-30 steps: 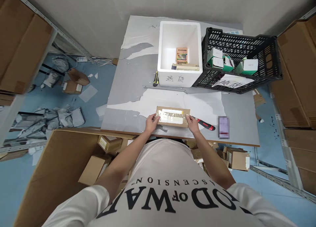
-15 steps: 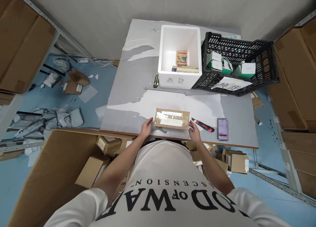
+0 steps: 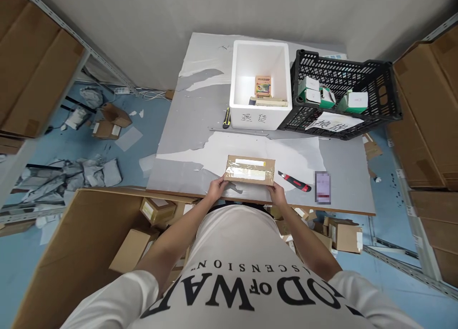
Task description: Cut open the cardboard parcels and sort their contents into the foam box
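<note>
A small taped cardboard box (image 3: 250,169) with white labels on top is near the front edge of the table. My left hand (image 3: 216,188) grips its near left corner, and my right hand (image 3: 276,193) has hold of the near right corner. Both sets of fingers are partly hidden at the box's edge. Just right of the box lies a red and black utility knife (image 3: 295,181). A pixelated purple rectangle (image 3: 322,188) is farther right on the table.
Behind the box stand a white foam box (image 3: 260,117) holding books and a black plastic crate (image 3: 379,107) with green-white cartons. A yellow-black cutter (image 3: 226,118) lies beside the foam box. A large open carton (image 3: 82,252) with parcels is below left, and boxes fill the right shelf (image 3: 425,109).
Both hands have closed in on the box's near corners and now grip them. The box's near edge appears slightly raised and tilted.
</note>
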`<state>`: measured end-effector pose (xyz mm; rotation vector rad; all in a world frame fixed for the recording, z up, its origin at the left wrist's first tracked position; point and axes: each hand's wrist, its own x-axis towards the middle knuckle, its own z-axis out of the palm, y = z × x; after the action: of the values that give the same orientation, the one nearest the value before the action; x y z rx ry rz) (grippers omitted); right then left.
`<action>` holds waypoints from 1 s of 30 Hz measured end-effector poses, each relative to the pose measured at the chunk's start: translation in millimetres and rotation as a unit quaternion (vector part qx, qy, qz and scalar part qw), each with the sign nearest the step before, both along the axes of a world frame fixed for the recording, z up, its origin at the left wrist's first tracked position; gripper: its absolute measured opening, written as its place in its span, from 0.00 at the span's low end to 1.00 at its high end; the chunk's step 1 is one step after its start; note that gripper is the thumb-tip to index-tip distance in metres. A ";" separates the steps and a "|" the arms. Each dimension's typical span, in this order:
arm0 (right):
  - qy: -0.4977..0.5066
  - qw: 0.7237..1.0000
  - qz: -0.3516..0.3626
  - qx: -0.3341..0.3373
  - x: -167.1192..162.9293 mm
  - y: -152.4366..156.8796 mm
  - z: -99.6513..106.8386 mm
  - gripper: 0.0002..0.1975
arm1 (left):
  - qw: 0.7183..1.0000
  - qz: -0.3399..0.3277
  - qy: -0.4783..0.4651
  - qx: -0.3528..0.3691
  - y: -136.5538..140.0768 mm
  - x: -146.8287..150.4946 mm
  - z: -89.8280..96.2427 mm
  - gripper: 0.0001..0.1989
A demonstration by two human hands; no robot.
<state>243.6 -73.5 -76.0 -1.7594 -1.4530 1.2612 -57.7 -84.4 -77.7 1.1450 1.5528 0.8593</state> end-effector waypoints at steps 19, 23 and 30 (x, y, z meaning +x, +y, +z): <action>-0.136 0.989 -0.039 0.033 -3.2 63.9 46.2 0.24 | 0.998 0.057 0.020 0.021 66.3 11.5 28.9 0.22; -0.132 0.990 -0.035 0.026 -2.9 62.3 33.2 0.29 | 0.999 0.042 0.015 0.000 58.6 11.1 13.7 0.26; -0.122 0.991 -0.059 0.012 -6.7 64.7 16.6 0.37 | 0.998 0.056 0.022 -0.012 53.8 12.0 7.8 0.26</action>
<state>237.0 -8.8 -59.4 -2.0076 -1.4636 0.9908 -45.7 -30.6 -69.9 1.0748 1.6726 0.8930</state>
